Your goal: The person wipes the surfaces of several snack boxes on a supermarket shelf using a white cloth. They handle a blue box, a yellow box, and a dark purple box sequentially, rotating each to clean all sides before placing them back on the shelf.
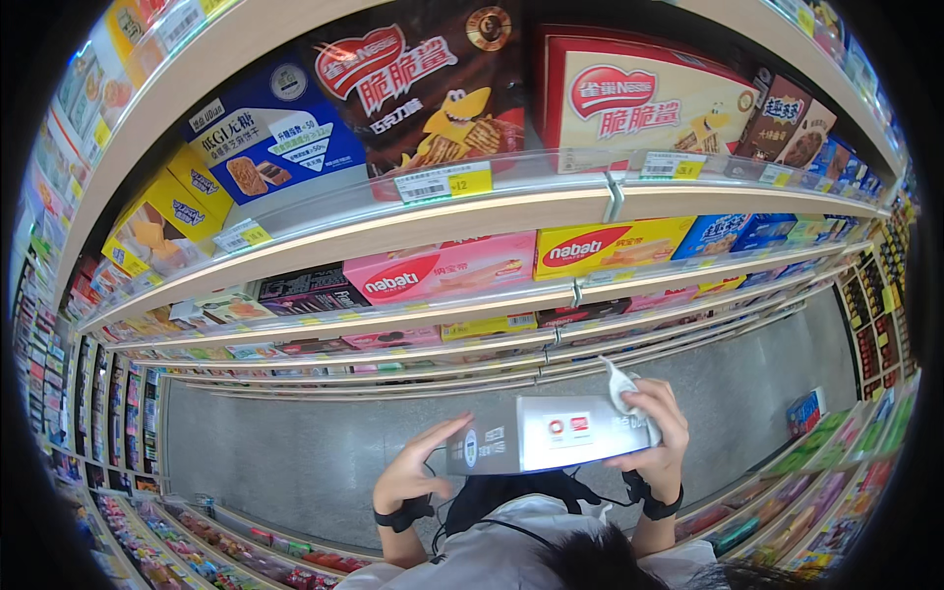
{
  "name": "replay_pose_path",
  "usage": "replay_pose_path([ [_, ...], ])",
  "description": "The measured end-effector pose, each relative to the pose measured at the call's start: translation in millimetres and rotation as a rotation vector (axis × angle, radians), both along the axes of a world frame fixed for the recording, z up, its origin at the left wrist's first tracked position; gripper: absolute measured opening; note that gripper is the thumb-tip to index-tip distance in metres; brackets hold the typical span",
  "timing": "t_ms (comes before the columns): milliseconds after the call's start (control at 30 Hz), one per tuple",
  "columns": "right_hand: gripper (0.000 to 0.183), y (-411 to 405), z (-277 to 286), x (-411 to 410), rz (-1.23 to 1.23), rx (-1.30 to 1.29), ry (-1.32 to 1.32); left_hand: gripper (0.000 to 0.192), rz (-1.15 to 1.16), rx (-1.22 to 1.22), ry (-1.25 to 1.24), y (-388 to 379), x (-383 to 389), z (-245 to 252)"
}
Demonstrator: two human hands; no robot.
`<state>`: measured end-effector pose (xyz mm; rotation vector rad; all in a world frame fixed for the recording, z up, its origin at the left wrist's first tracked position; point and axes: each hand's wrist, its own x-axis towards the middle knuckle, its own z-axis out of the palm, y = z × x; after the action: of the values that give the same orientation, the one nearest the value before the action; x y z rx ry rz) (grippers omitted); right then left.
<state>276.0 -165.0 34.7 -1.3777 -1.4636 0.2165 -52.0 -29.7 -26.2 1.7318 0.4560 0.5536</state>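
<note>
A silver-grey carton (575, 434) with a blue lower edge and printed writing is held level in front of my body. At its right end my right hand (658, 428) grips it, with a crumpled white cloth or tissue (621, 382) between the fingers and the carton. Around the carton's left end my left hand (413, 468) is spread, thumb and fingers apart. Its fingertips are at the upper left edge; whether they touch is unclear. Both wrists wear black bands.
Ahead, a shelf edge (516, 210) fronts boxed biscuits, including a blue box (273, 133), a brown Nestlé bag (420, 88) and a cream Nestlé box (656, 103). Lower shelves hold pink (450, 269) and yellow Nabati boxes (608, 247). Grey floor (295, 435) lies below; more shelves stand behind and beside me.
</note>
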Motion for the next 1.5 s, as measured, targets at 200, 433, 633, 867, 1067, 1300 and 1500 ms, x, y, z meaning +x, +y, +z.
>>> replay_pose_path([
  [200, 0.072, -7, 20, -7, 0.041, -0.005, -0.122, 0.097, 0.329, 0.169, -0.236, -49, 87, 36],
  [433, 0.083, -29, 26, -8, -0.023, -0.049, -0.417, 0.076, 0.547, 0.329, -0.247, -80, 111, 38],
  [633, 0.083, -38, 28, -27, 0.056, -0.063, -0.406, 0.073, 0.626, 0.525, -0.124, -99, 118, 42],
  [867, 0.063, -42, 26, -47, 0.378, 0.192, -0.484, 0.063, 0.731, 0.468, -0.153, -108, 126, 14],
  [1067, 0.032, -37, 17, -14, 0.104, -0.028, -0.198, 0.069, 0.757, 0.621, -0.104, -108, 125, 41],
  [1300, 0.023, -22, -16, 2, -0.153, 0.207, -0.175, 0.072, 0.689, 0.732, -0.084, -87, 145, 54],
  [1500, 0.027, -21, -68, 7, -0.007, 0.412, 1.086, 0.07, 0.735, 0.739, -0.086, -94, 122, 39],
])
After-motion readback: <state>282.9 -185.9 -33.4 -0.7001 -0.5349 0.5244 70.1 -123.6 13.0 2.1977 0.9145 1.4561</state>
